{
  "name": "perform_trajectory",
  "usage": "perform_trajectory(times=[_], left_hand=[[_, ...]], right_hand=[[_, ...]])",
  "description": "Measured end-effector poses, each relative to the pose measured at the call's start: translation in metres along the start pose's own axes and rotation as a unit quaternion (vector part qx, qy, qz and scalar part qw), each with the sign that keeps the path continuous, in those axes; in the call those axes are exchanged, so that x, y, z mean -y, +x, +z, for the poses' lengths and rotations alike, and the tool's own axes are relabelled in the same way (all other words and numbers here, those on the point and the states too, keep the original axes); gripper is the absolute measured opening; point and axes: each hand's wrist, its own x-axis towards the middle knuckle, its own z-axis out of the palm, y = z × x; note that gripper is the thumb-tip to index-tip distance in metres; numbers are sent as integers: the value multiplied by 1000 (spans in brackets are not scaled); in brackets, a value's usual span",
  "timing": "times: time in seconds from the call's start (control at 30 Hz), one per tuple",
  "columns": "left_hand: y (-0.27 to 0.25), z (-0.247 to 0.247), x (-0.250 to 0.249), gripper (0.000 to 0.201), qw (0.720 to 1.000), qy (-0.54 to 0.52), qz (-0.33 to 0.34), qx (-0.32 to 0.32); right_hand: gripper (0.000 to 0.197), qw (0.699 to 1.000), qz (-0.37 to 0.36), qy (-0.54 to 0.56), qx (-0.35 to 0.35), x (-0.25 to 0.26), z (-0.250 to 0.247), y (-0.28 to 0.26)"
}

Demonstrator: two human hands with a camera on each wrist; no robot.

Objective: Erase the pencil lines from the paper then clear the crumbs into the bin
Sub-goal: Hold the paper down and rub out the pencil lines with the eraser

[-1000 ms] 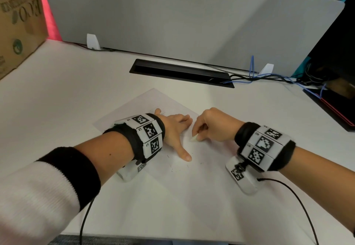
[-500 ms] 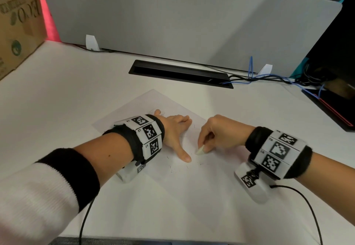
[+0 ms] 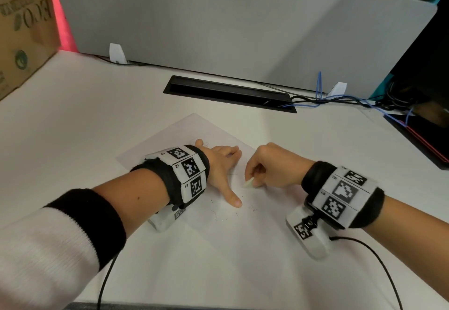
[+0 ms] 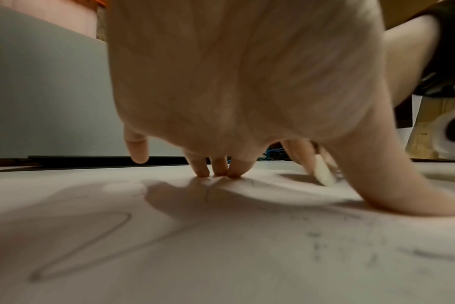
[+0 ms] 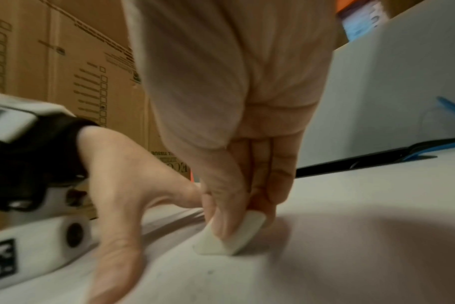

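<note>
A white sheet of paper (image 3: 175, 134) lies at an angle on the white desk. My left hand (image 3: 223, 166) presses flat on it, fingers spread and thumb stretched toward me. My right hand (image 3: 272, 166) pinches a small white eraser (image 3: 248, 184) between thumb and fingers, its lower edge on the paper just right of the left thumb. The right wrist view shows the eraser (image 5: 229, 238) tilted under the thumb. A curving pencil line (image 4: 96, 236) runs across the paper (image 4: 221, 267) in the left wrist view. Dark eraser crumbs (image 3: 223, 215) lie scattered near the left thumb.
A black cable slot (image 3: 228, 93) is set into the desk behind the paper, with blue and black cables (image 3: 340, 100) trailing right. A grey divider panel (image 3: 218, 22) closes the back. A cardboard box (image 3: 21, 30) stands at the far left. No bin is in view.
My right hand slid the eraser toward me over the paper, then back a little away. The left hand has stayed pressed in the same place.
</note>
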Motion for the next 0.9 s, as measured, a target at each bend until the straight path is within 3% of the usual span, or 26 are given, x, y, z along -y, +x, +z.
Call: perform_trajectory(times=[0.2, 0.43, 0.6, 0.83, 0.9], left_hand=[[-1, 1, 0, 120, 1000, -9, 2, -3], [-2, 0, -1, 120, 1000, 6, 1, 1], [-1, 0, -1, 120, 1000, -1, 2, 3], [-2, -2, -2, 120, 1000, 4, 4, 6], [-2, -2, -2, 119, 1000, 3, 5, 4]], right_hand=[[16, 997, 28, 8, -73, -7, -11, 19], [16, 1000, 13, 16, -2, 1, 1, -5], [18, 997, 33, -5, -70, -7, -13, 22], [14, 999, 17, 27, 2, 2, 1, -4], [15, 1000, 19, 18, -14, 2, -4, 3]])
